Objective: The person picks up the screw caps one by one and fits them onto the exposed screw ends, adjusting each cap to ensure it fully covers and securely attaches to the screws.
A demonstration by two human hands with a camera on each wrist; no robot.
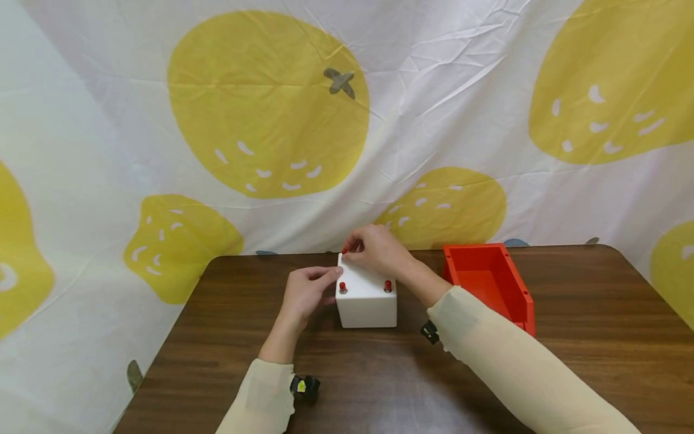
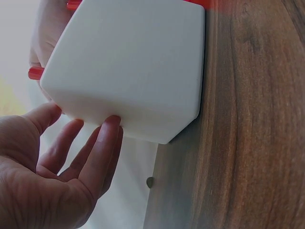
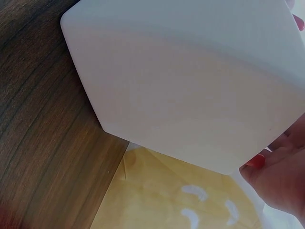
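A white box [image 1: 366, 310] stands on the table with small red knobs at corners of its top. Two are plain at the near corners, a left knob [image 1: 343, 287] and a right knob [image 1: 387, 286], each above a metal nut-like base. My right hand [image 1: 379, 248] reaches over the top and pinches the red knob [image 3: 257, 161] at the far left corner, its fingers partly covering it. My left hand [image 1: 310, 293] touches the box's left side, thumb near the top edge. In the left wrist view, its fairly straight fingers [image 2: 102, 148] rest against that white side.
To the right of the box sits a red open-topped bin [image 1: 488, 289], partly behind the right forearm; its near part is hidden. The brown wooden table [image 1: 217, 355] ends at a hanging white cloth [image 1: 412, 108] with yellow fruit prints.
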